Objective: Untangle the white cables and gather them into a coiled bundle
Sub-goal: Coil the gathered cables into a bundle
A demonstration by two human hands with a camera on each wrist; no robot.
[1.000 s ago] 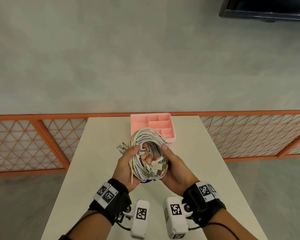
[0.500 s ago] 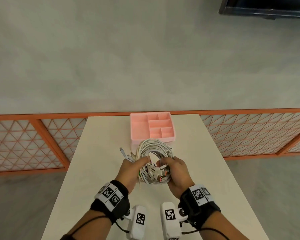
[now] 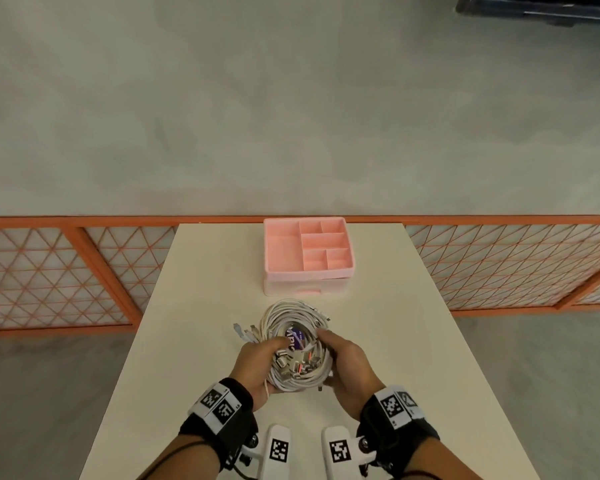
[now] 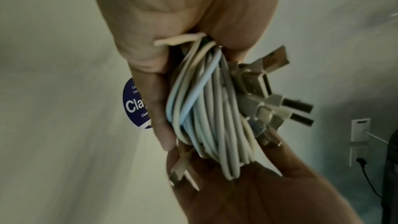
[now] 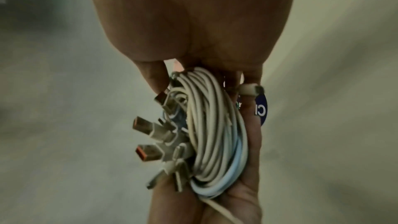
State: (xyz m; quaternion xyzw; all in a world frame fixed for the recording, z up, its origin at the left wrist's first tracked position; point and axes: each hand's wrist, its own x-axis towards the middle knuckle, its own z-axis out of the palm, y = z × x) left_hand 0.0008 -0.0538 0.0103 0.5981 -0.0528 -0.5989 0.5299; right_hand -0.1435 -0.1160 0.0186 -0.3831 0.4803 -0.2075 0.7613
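The white cables [image 3: 293, 344] are wound into a round coil held between both hands, low over the near half of the table [image 3: 194, 306]; whether its underside touches the surface cannot be told. The left hand [image 3: 257, 363] has its fingers [image 4: 159, 108] curled round the coil's left side, and the right hand [image 3: 347, 362] has its fingers [image 5: 252, 135] curled round the right side, so each hand is clasping the bundle, neither is released. A cluster of plugs [image 3: 297, 365] sticks out from the strands in the gap between the two sets of fingers, and a few more connector ends [image 3: 245, 332] fan out just beyond the left fingertips. A round blue sticker [image 3: 297, 339] shows through the coil's middle, seemingly behind the strands. Past the coil, away from the fingers, a pink compartment tray [image 3: 309, 251] stands toward the table's far end, apart from the cables. The likely trouble from here: nothing visibly ties the loops, so if either grasp slackens the springy strands could fan open, and the loose plugs could snag neighbouring loops and knot the bundle again.
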